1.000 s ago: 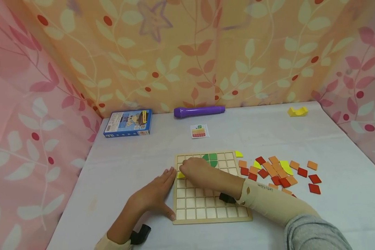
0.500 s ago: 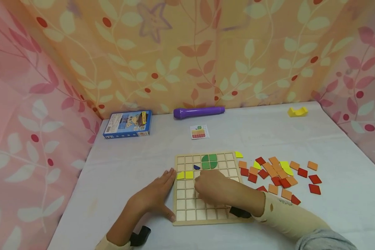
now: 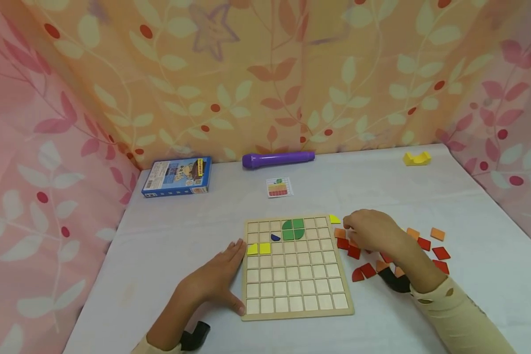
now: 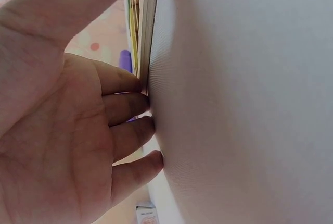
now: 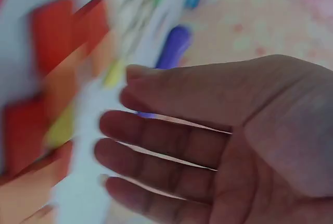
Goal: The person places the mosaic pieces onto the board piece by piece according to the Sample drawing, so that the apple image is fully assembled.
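A wooden grid board (image 3: 298,315) lies on the table. On it are green tiles (image 3: 293,229) near the top, two yellow tiles (image 3: 264,248) at the left and a small dark blue piece (image 3: 275,237). My left hand (image 3: 214,280) rests along the board's left edge, fingers straight and thumb at the lower corner. To the right, my right hand (image 3: 371,231) hovers over the loose tiles. In the right wrist view its fingers (image 5: 161,130) are loosely bent, thumb near the index fingertip, with nothing seen between them. The hand hides part of the pile.
Loose red tiles (image 3: 368,270), orange tiles (image 3: 437,234) and a yellow tile (image 3: 334,219) lie right of the board. Farther back are a pattern card (image 3: 279,187), a purple microphone-shaped stick (image 3: 279,160), a blue box (image 3: 177,177) and a yellow block (image 3: 417,158). Patterned curtains surround the table.
My right hand has left the board and moved right to the loose tiles. The second yellow tile and the blue piece are uncovered. My left hand stays at the board's edge.
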Demonstrator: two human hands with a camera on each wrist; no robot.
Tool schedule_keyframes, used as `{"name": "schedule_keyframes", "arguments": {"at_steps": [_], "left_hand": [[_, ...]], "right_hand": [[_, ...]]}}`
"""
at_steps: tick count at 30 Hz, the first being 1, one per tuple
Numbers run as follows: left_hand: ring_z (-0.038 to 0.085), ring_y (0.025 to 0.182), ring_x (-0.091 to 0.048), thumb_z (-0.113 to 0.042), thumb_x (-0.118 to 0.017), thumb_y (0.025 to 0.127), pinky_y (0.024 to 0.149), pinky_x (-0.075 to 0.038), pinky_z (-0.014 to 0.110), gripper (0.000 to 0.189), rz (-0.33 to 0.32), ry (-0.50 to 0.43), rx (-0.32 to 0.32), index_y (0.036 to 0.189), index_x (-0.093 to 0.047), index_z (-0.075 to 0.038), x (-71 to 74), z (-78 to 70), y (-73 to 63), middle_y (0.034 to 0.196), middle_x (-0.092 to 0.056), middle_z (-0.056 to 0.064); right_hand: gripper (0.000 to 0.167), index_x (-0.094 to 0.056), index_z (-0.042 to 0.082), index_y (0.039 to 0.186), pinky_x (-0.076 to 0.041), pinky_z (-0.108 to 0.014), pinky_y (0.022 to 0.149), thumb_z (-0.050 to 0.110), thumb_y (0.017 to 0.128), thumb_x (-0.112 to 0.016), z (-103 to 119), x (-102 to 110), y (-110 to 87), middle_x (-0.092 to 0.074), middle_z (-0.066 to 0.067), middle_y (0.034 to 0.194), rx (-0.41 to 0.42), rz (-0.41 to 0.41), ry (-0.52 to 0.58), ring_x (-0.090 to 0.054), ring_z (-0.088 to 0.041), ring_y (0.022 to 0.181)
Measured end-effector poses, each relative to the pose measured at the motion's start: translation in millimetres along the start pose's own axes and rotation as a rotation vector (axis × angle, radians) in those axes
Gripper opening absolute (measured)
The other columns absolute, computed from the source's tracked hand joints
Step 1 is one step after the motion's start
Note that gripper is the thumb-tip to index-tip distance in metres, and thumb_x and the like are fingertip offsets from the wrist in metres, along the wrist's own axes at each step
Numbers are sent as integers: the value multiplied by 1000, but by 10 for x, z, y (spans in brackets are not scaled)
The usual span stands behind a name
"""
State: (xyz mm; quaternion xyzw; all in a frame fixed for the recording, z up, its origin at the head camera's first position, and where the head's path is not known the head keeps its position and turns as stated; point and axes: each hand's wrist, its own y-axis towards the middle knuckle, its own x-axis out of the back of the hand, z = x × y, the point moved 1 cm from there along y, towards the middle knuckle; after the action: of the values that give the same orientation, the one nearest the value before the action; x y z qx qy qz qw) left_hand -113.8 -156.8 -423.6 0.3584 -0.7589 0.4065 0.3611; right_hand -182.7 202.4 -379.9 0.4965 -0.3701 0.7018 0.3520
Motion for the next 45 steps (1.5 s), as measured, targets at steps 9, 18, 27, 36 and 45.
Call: {"name": "schedule_keyframes", "arguments": {"at_steps": [9, 18, 27, 36, 45], "left_hand": [[28, 152, -10, -56, -96, 47, 118, -21, 52, 146, -9, -14, -6, 161, -19, -7, -7, 32, 7, 166, -12, 9], [30, 152, -11, -57, -96, 47, 118, -21, 52, 147, -9, 1, -15, 160, -18, -5, -4, 31, 2, 166, -13, 11], [29, 152, -10, -58, -95, 47, 118, -21, 52, 147, 2, -9, -8, 160, -18, -6, -8, 37, 8, 166, -12, 10], [28, 152, -9, -58, -95, 47, 118, -21, 52, 147, 5, -6, 1, 161, -17, -7, 2, 41, 15, 166, -11, 9], [30, 152, -11, -56, -96, 48, 118, -21, 52, 145, 11, -23, -9, 160, -19, -5, -2, 7, -9, 166, -13, 11]], "right_hand": [[28, -71, -1, 113, -55, -42, 73, 11, 88, -74, -249, -184, 211, -67, -9, 96, 27, -159, 30, -57, -20, 78], [20, -74, 0, 106, -55, -39, 73, 5, 86, -75, -252, -249, 350, -64, -7, 93, 110, -172, 33, -58, -21, 79], [17, -74, 1, 99, -46, -32, 63, 5, 83, -79, -195, -253, 430, -57, -2, 83, 83, -150, 55, -49, -17, 71], [18, -70, -4, 104, -55, -41, 74, 3, 88, -72, -186, -256, 414, -62, -10, 92, 4, -170, 68, -57, -22, 76], [21, -67, -2, 110, -55, -41, 74, 6, 90, -69, 10, -256, 319, -64, -9, 98, 35, -154, 169, -58, -21, 80]]}}
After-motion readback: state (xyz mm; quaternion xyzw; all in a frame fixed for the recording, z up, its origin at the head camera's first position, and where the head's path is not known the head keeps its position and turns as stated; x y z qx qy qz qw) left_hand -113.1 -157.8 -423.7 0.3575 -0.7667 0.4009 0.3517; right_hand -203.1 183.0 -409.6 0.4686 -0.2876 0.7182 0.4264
